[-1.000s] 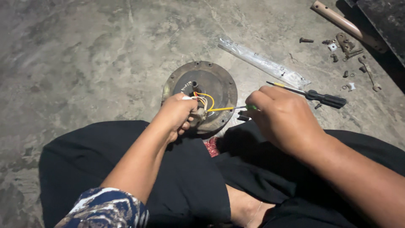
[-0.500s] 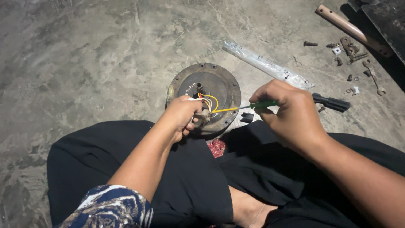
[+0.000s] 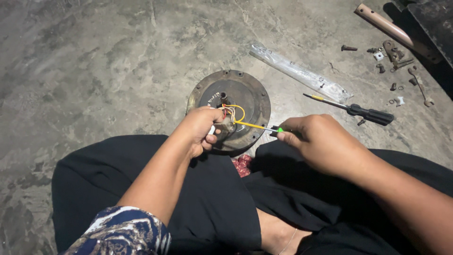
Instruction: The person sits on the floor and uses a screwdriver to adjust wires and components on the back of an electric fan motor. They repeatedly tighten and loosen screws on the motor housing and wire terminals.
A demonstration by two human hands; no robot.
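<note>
Yellow wire [image 3: 245, 123] betw. left hand [image 3: 200, 128] & right hand [image 3: 316, 139] fingers.

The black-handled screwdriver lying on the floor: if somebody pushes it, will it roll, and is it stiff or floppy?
The black-handled screwdriver probably rolls a little if pushed sideways, since its handle looks rounded and it lies free on the flat concrete floor. It is likely stiff: its thin shaft runs perfectly straight. It probably feels handle-heavy, because the handle is much thicker than the shaft.
</note>
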